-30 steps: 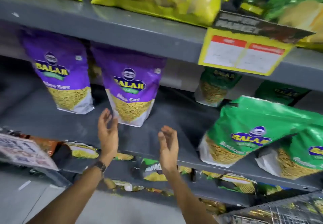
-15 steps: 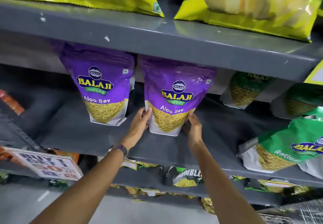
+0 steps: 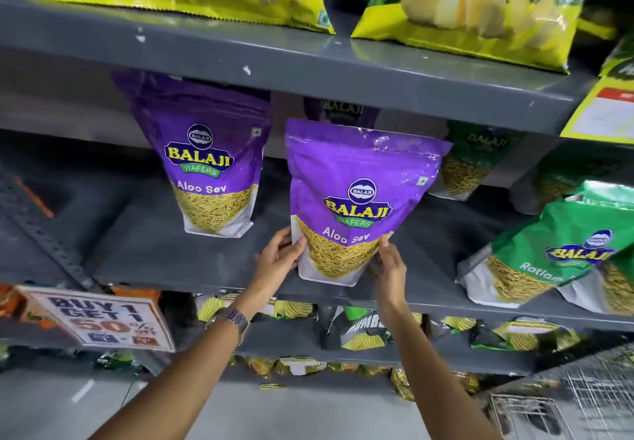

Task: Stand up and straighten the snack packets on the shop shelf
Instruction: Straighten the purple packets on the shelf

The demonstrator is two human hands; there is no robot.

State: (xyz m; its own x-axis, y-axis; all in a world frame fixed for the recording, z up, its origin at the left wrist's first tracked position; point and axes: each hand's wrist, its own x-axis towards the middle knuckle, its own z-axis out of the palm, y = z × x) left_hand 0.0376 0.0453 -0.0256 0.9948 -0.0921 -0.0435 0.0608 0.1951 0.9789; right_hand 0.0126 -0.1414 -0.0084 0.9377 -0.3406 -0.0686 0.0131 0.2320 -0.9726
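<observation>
Two Aloo Sev packets stand side by side on the middle shelf [image 3: 178, 261]: the left packet [image 3: 209, 172] toward the rear, the right packet [image 3: 356, 199] near the front edge. The left hand [image 3: 279, 258] and right hand [image 3: 387, 268] touch its lower corners. A third packet [image 3: 343, 110] stands behind it. The Ratlami packet [image 3: 555, 251] leans at the right. A promo sign [image 3: 103, 319] hangs below left

"BALAJI WAFERS" and "Aloo Sev" printed on both purple packets [image 3: 360, 206], held one and left neighbour [image 3: 206, 165] alike. "BALAJI" and a partial "Ratlam" on the green packet [image 3: 562, 251]. "BUY 1 GET 1 50%" on the white offer sign [image 3: 103, 319]; the small print beneath too blurred for reading.
</observation>
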